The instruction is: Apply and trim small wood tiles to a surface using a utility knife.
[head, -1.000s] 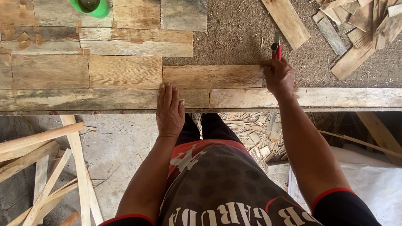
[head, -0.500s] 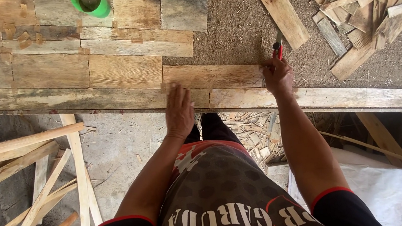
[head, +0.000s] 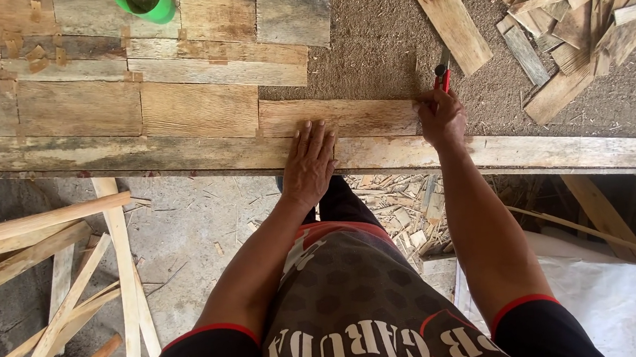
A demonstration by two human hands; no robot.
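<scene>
The plank [head: 343, 115] lies lengthwise left to right on the worktop [head: 366, 39]. Left hand [head: 307, 164] presses flat, fingers spread, on it; right hand [head: 441, 117] grips a red-tipped pencil [head: 442, 75] pointing away at its right end.

Two hands are in view: the left hand [head: 309, 164] lies flat with fingers spread on one short plank [head: 339, 116], and the right hand [head: 441, 117] closes round one red-tipped tool [head: 444, 77] at that plank's far end. One green cup [head: 145, 0] stands well beyond the left hand. One long board [head: 442, 6] lies loose just past the right hand. Right of it sits one heap of offcuts [head: 580, 9], perhaps a dozen or more pieces; overlap blocks an exact count.
</scene>
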